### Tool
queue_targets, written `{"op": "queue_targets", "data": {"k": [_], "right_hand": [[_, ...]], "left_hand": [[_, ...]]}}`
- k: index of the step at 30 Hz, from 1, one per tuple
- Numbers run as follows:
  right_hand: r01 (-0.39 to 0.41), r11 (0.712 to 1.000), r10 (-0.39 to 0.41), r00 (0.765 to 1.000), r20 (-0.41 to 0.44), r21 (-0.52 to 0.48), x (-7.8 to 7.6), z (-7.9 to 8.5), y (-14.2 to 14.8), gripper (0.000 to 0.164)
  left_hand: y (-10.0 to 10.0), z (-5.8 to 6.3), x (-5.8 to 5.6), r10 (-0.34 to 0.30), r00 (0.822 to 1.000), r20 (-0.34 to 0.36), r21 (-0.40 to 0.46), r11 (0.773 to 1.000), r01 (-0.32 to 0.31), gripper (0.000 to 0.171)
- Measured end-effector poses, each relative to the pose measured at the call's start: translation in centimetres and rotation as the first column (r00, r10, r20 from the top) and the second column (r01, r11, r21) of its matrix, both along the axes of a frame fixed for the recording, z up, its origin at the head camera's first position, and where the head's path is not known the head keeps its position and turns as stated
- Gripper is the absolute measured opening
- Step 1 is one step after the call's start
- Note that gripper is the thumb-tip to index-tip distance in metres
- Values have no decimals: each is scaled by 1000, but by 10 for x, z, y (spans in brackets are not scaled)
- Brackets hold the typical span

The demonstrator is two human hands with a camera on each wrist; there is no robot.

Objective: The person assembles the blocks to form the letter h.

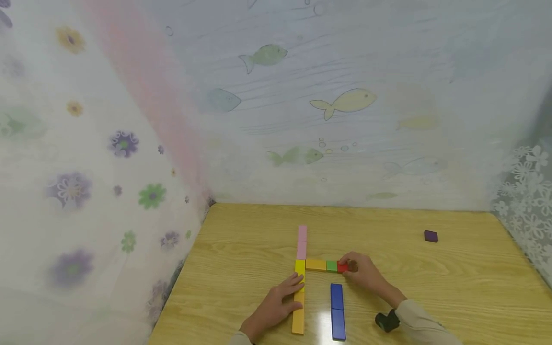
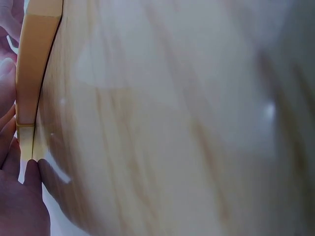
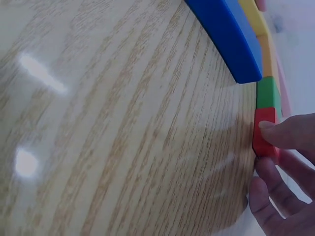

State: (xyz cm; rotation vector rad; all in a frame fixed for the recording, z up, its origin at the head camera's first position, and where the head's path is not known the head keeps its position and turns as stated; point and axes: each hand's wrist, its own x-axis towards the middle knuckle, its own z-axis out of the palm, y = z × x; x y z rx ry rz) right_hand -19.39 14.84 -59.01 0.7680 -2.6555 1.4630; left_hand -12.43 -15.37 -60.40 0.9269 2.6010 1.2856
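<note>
My right hand (image 1: pixel 362 273) pinches a red block (image 1: pixel 342 267) between thumb and fingers; in the right wrist view the red block (image 3: pixel 264 130) abuts a green block (image 3: pixel 267 93). In the head view that green block (image 1: pixel 331 266) meets an orange block (image 1: pixel 316 265), forming a row that reaches the upright column. Two pink blocks (image 1: pixel 302 242), a yellow block (image 1: pixel 300 266) and a lower orange block (image 1: pixel 298 318) make up the column. Across the yellow block and the top of the lower orange one, my left hand (image 1: pixel 278 304) rests with its fingers extended.
Two blue blocks (image 1: pixel 337 311) lie end to end below the row, right of the column. A dark purple block (image 1: pixel 431 235) sits at the far right. Beside the right sleeve is a dark green object (image 1: pixel 386 321). Patterned fabric walls (image 1: pixel 345 182) border the wooden table (image 1: pixel 241 249).
</note>
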Motion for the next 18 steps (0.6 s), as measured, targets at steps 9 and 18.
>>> {"op": "queue_targets", "data": {"k": [9,18], "right_hand": [[-4,999,3,1000,11,33,-1,5,3,26],[-35,995,38,999,-31,94,-2,22,17,24]], "left_hand": [[1,2,0,9,1000,-3,1,1000,-9,50],[1,3,1,15,1000,4,7,1000,-15,50]]}}
